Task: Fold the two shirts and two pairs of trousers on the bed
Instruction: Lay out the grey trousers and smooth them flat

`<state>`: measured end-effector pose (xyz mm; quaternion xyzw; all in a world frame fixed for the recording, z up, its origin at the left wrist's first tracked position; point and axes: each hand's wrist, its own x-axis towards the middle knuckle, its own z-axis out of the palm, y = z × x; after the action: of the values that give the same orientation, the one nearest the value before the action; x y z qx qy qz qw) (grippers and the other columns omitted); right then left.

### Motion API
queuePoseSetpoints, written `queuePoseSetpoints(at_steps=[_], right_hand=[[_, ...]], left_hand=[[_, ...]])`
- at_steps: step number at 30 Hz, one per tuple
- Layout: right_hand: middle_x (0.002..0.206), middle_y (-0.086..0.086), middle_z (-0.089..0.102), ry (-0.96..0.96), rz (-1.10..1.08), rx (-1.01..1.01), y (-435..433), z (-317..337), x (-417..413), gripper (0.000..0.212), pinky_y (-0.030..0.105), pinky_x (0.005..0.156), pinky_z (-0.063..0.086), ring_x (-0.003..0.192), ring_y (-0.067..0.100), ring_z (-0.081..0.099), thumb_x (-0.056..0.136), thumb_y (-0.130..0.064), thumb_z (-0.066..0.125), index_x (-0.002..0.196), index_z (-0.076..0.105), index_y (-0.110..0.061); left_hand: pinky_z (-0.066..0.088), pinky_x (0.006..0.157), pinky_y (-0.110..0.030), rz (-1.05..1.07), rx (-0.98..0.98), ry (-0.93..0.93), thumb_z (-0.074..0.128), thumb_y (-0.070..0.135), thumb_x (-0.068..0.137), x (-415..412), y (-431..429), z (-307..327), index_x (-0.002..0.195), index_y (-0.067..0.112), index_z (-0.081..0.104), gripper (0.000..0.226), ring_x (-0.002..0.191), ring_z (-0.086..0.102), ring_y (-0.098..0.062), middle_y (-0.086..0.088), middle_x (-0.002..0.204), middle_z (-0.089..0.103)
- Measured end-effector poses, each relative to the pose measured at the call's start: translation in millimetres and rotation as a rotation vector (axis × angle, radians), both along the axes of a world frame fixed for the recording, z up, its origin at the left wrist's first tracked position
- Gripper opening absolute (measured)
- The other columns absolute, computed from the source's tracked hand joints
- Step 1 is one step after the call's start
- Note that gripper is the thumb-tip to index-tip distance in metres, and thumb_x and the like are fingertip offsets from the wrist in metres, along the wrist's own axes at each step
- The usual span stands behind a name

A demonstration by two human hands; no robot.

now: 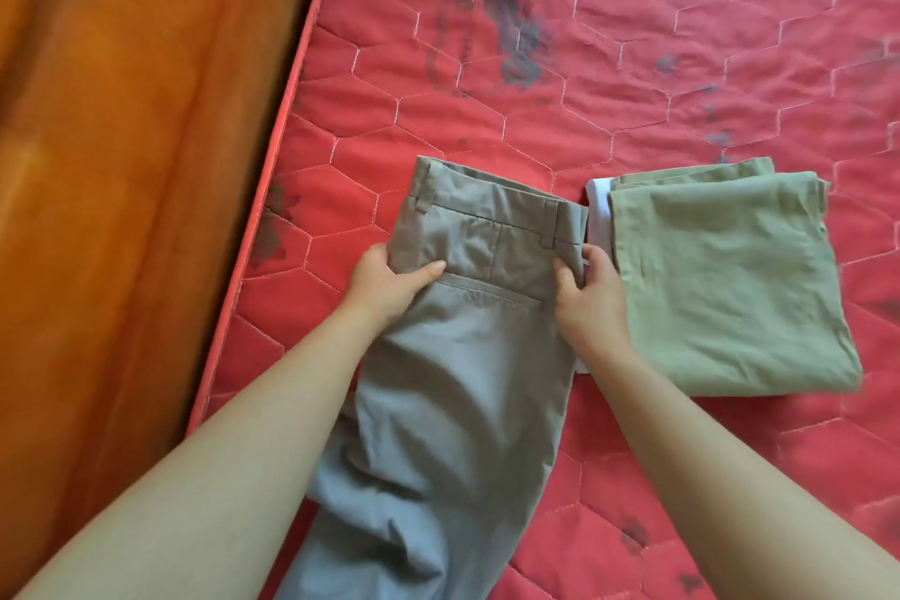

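Found grey trousers (pixel 467 317) laid lengthwise on red quilted mattress (pixel 682 63), waistband at far end, one back pocket facing up, legs running toward the camera and out of frame at bottom. Not yet folded across.

Noted left hand (pixel 384 280) grasping the grey trousers' left edge just below the waistband, thumb laid on top of the cloth, fingers tucked beneath. Noted right hand (pixel 591 295) grasping the right edge at like height, thumb on top, fingers curled round the side of the cloth.

Recorded green trousers (pixel 721 287) just right of the grey trousers, folded to a compact rectangle and lying flat. Unable to tell whether touching the grey pair.

Recorded white cloth (pixel 598 214) at the grey waistband's right corner, tucked under the green pile's near side. Saw a further sliver beneath the right wrist. Unable to tell what garment.

Logged dark stains (pixel 516 39) on the mattress beyond the grey waistband, with fainter marks right of the legs.

Logged orange-brown wooden surface (pixel 121 161) well left of the grey trousers, past the mattress edging.
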<state>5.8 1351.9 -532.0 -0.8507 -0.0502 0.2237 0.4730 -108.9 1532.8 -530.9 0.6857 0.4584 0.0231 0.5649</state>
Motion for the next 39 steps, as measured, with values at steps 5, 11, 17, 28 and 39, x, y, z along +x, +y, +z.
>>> queuePoseSetpoints(at_steps=[5,11,17,28,39], right_hand=[[0.078,-0.004,0.064,0.116,-0.013,0.271,-49.5,99.5,-39.0,0.015,0.024,0.064,0.047,0.069,0.005,0.057,0.093,-0.009,0.051,0.091,0.055,-0.023],[0.078,-0.006,0.069,0.165,-0.046,0.437,-118.4,229.5,-79.3,0.017,0.015,0.055,0.047,0.062,0.000,0.061,0.093,-0.009,0.052,0.092,0.061,-0.024],[0.079,-0.005,0.072,0.095,-0.045,0.536,-211.9,319.1,-118.3,0.021,0.023,0.061,0.052,0.070,0.008,0.064,0.093,-0.009,0.052,0.093,0.064,-0.027],[0.075,-0.011,0.073,-0.043,-0.296,0.568,-435.7,410.6,-176.6,0.019,0.019,0.062,0.052,0.067,0.002,0.064,0.089,-0.012,0.060,0.102,0.064,-0.024],[0.097,-0.008,0.065,-0.320,-0.325,0.297,-636.2,461.6,-70.7,0.020,0.029,0.082,0.049,0.092,0.012,0.060,0.099,-0.027,0.042,0.111,0.057,-0.027]], left_hand=[[0.047,0.071,-0.007,-0.020,0.096,-0.099,0.080,0.010,0.070,-42.5,-47.0,117.2,0.099,0.016,0.062,0.035,0.082,0.060,0.003,0.010,0.090,0.066],[0.050,0.080,-0.019,0.038,0.200,-0.239,0.081,0.015,0.069,-86.2,-125.5,264.7,0.102,0.016,0.062,0.038,0.088,0.062,-0.003,0.007,0.096,0.066],[0.050,0.073,-0.028,-0.052,0.309,-0.332,0.075,0.037,0.072,-114.6,-206.2,361.2,0.087,0.033,0.062,0.021,0.080,0.060,-0.008,0.012,0.086,0.066],[0.046,0.058,-0.014,-0.190,0.182,-0.495,0.074,0.022,0.078,-143.9,-413.0,427.8,0.077,0.027,0.064,0.011,0.062,0.056,0.005,0.019,0.071,0.065],[0.051,0.080,-0.036,-0.164,0.054,-0.445,0.064,0.046,0.082,9.4,-609.5,463.1,0.097,0.017,0.064,0.032,0.085,0.064,-0.014,0.006,0.088,0.068]])
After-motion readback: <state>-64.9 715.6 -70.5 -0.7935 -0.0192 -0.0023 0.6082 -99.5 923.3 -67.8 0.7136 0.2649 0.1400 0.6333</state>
